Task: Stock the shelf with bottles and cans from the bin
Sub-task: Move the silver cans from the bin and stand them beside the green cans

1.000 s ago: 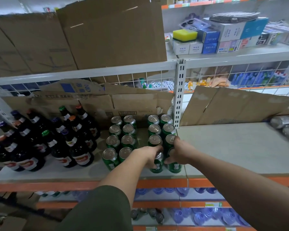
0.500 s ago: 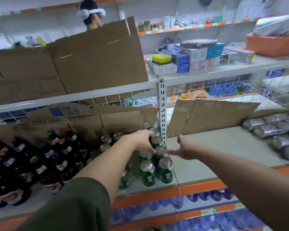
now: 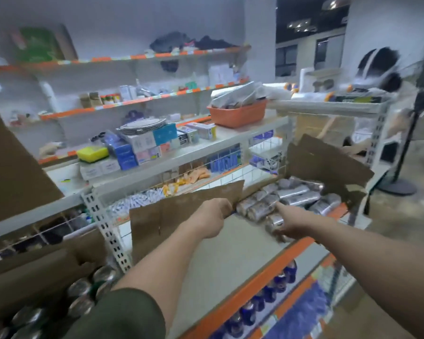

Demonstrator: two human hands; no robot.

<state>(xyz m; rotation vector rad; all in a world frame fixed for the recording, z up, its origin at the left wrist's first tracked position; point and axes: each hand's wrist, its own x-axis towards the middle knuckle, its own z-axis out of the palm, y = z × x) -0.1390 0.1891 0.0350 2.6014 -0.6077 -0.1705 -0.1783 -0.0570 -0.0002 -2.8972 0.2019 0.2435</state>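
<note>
Several silver cans (image 3: pixel 296 196) lie on their sides in a heap at the right end of the grey shelf board (image 3: pixel 218 260). My right hand (image 3: pixel 288 222) stretches out over the nearest silver can (image 3: pixel 273 222), fingers extended; blur hides whether it touches. My left hand (image 3: pixel 211 216) hovers above the board with loosely curled fingers and nothing visible in it, just in front of a cardboard sheet (image 3: pixel 179 211). The tops of the green cans (image 3: pixel 103 277) show at the lower left, beyond the shelf upright.
A torn cardboard flap (image 3: pixel 328 165) stands behind the silver cans. Blue cans (image 3: pixel 277 282) fill the shelf below. An orange basket (image 3: pixel 238 115) and boxes sit on the shelf above. A person (image 3: pixel 382 69) stands at the far right beside a fan stand (image 3: pixel 399 187).
Both hands have left the green cans and moved right along the shelf. My view has swung right, and the right hand now reaches the silver cans.
</note>
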